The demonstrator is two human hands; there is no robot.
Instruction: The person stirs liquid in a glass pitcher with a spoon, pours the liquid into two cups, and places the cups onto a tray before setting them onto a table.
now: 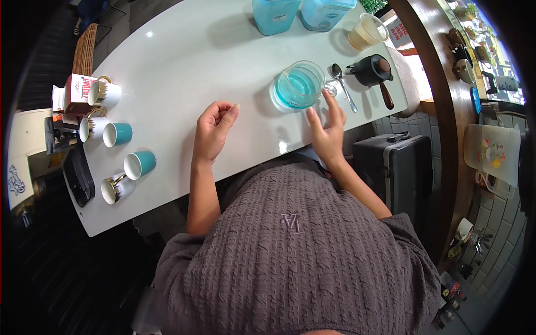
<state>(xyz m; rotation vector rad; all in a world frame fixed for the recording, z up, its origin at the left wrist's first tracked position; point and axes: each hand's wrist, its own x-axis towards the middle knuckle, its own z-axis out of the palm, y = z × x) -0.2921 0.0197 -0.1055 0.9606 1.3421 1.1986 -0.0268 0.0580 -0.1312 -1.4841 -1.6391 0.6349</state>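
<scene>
A clear glass jug (297,84) holding blue liquid stands on the white table, its small glass handle turned toward my right hand (328,128). That hand is open, thumb and fingers apart, with the index fingertip at the handle; I cannot tell whether it touches. My left hand (215,131) hovers over the table edge to the left of the jug, fingers curled in and thumb against them, nothing visible inside. Just right of the jug lies a metal spoon (344,86). Beyond the spoon is a black pot (371,70) with a wooden handle.
Two blue containers (276,15) and a clear plastic cup (367,32) stand at the far side. At the left are teal cups (139,164), white-and-gold mugs (104,94), a box (78,92) and a black tray (79,177). A black case (392,167) stands below, right.
</scene>
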